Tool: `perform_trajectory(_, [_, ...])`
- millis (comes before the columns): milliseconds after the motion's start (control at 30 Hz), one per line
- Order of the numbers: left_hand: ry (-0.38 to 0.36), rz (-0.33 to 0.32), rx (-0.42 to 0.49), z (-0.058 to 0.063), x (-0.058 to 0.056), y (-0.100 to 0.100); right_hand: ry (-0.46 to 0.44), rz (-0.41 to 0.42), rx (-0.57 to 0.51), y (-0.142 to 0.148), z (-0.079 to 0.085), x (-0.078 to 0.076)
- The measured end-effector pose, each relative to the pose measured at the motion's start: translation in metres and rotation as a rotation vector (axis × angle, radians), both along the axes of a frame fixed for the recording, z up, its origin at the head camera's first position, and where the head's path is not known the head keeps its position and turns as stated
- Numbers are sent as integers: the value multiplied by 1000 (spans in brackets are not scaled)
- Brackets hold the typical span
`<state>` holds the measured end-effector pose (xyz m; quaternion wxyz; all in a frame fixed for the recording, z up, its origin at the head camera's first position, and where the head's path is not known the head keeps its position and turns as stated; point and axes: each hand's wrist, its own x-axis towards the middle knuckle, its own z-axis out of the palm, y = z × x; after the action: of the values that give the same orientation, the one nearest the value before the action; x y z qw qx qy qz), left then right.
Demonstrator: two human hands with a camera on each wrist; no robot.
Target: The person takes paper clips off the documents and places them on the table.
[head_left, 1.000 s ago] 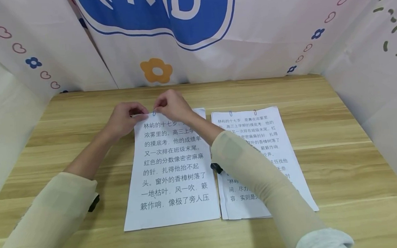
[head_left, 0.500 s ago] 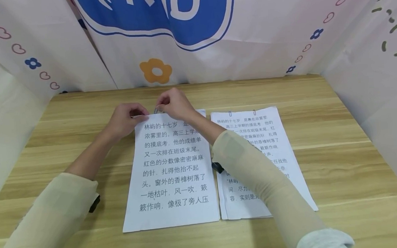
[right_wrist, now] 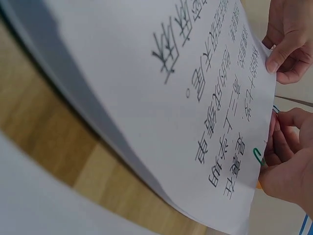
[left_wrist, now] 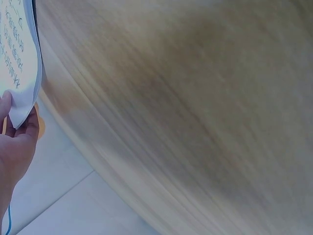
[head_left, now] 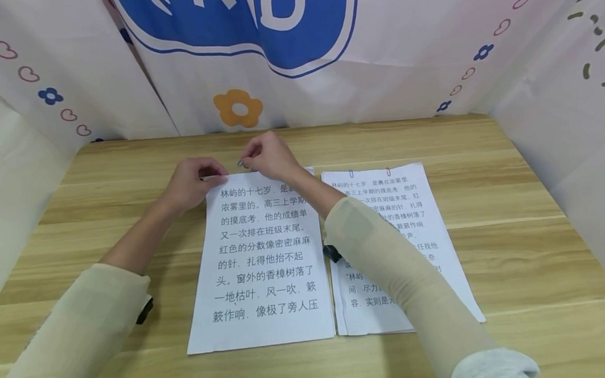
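Two stacks of printed paper lie side by side on the table. My left hand point(head_left: 191, 182) pinches the top left corner of the left paper stack point(head_left: 266, 271), thumb in front and fingers behind, as the left wrist view shows too. Just above that stack's top edge, my right hand point(head_left: 274, 156) pinches a small blue paper clip point(right_wrist: 276, 108) between its fingertips. A green paper clip point(right_wrist: 258, 155) sits on the paper's top edge beside the right hand; in the head view that hand hides it.
The right paper stack point(head_left: 406, 315) has two paper clips on its top edge, one being a greyish paper clip point(head_left: 351, 174). My right sleeve point(head_left: 388, 253) crosses over this stack. A printed cloth backdrop point(head_left: 379, 93) stands behind the wooden table point(head_left: 516, 257).
The blue paper clip has come off the left stack's top edge, drawn up and slightly away by my right hand. My left hand has stayed at the corner.
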<state>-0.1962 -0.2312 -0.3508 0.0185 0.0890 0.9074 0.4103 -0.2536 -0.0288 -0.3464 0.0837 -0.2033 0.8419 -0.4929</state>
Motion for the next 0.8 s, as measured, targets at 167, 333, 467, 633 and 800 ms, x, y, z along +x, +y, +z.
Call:
perform_trajectory(167, [4, 1, -13, -1, 0, -1, 1, -10, -6, 1, -1, -2])
perform_trajectory(333, [17, 9, -19, -2, 0, -2, 22, -17, -17, 3, -4, -5])
perform_trajectory(467, [16, 6, -14, -3, 0, -2, 6, -37, 1, 5, -5, -8])
perform_trajectory(633, [19, 6, -21, -4, -2, -2, 2, -57, 11, 5, -7, -14])
perform_trajectory(800, [22, 4, -30, -5, -3, -3, -20, -78, 20, 6, -9, -19])
